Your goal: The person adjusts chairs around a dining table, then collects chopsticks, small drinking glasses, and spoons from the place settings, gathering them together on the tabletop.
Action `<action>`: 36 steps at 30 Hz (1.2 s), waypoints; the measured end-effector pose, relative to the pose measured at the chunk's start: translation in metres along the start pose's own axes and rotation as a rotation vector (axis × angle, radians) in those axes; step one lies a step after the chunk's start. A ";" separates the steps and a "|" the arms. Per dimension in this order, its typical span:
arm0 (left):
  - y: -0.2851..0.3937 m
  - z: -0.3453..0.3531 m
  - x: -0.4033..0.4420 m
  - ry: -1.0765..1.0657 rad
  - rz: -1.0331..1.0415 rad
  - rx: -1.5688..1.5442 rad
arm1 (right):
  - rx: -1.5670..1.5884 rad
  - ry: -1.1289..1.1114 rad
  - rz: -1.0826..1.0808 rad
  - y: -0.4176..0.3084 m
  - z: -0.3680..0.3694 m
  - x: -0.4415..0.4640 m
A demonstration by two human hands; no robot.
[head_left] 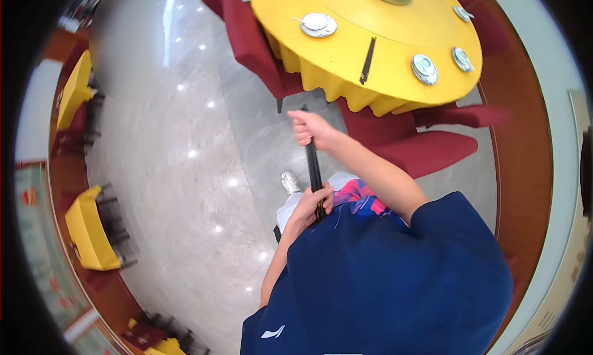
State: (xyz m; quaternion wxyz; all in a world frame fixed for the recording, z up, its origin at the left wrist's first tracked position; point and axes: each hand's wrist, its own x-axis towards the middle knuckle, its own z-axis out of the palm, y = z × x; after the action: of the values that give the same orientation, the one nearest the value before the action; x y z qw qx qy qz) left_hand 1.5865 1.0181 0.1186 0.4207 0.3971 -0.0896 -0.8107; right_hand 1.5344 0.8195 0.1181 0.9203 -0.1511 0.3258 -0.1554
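Note:
A bundle of long black chopsticks (314, 165) stands out in front of my body, over the grey floor. My left hand (311, 205) is wrapped round its lower end, close to my shirt. Farther out, my right hand (312, 130) is closed round the upper end, with the thumb pointing left. Beyond both hands, two or so black chopsticks (369, 61) lie on the yellow cloth of a round table (346, 62). How many sticks the bundle has cannot be made out.
Small plates with bowls or cups, such as a white bowl (315, 21), stand around the table. A red chair (250, 37) is at its left, another red chair (426, 151) at its near side. Tables with yellow cloths (92, 228) line the far left.

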 end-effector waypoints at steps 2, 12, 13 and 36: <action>0.027 -0.021 0.015 -0.079 -0.093 0.008 | 0.136 0.128 -0.137 -0.020 -0.019 0.003; 0.139 -0.009 0.223 -0.086 -0.310 0.582 | -0.802 1.026 -0.538 -0.054 -0.108 0.026; 0.142 -0.007 0.253 -0.088 -0.346 0.571 | -0.803 1.077 -0.477 -0.074 -0.116 0.030; 0.188 0.020 0.551 -0.072 0.167 1.760 | -0.929 1.204 0.016 -0.288 -0.289 0.147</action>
State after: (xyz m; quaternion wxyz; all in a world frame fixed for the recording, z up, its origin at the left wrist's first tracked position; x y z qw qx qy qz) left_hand 1.5044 0.4806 -0.0914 0.0171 0.5432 -0.7229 -0.4267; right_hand 1.4018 0.4511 -0.0683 0.4264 -0.4098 0.8047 -0.0514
